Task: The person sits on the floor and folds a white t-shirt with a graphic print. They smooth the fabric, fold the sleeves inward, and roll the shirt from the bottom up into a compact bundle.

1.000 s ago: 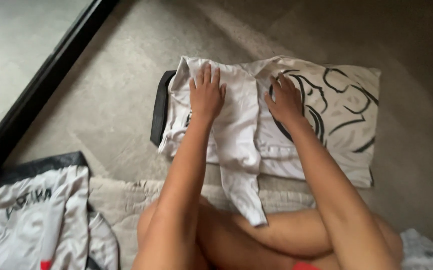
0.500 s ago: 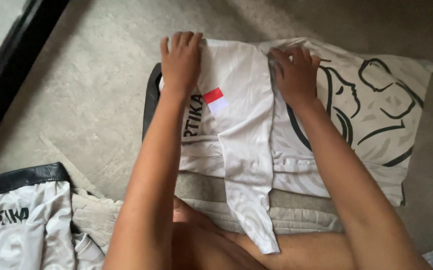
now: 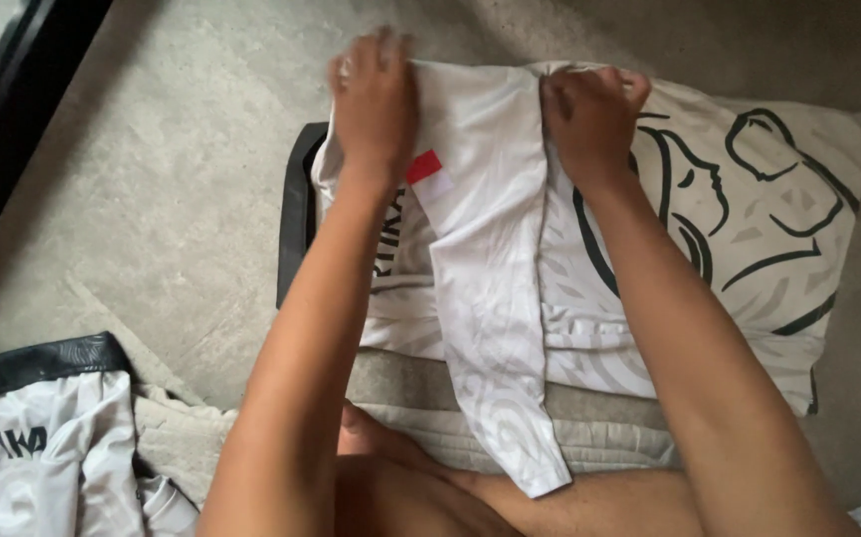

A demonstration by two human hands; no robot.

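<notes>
1. The left hand [image 3: 376, 94] is closing over the far left corner of a white shirt [image 3: 485, 268], fingers curled down and pinching the cloth; it is a little blurred, so the exact finger hold is hard to make out.
2. The right hand [image 3: 589, 114] is gripping the same far edge at its right corner, knuckles up and fingers bunched into the fabric.
3. The shirt is lying folded lengthwise between the two hands, on top of a pillow [image 3: 749, 229], with its narrow near end trailing off the pillow's near edge towards the person's legs. A small red and white patch [image 3: 428, 175] is showing just beside the left wrist.
4. The cloth is looking thin, light and limp, with a slight sheen, so it is probably sliding easily and keeping no shape of its own. Holding it by the two far corners, as both hands are doing, seems the sound way to keep the fold flat; a single middle grip would likely let it sag and unfold.
5. The pillow, pale with black line drawing, is resting on the floor [image 3: 162, 199], partly covering something flat and black [image 3: 296, 219] at its left edge.
6. Another white garment [image 3: 42, 457] with dark trim is lying on the floor at the near left.
</notes>
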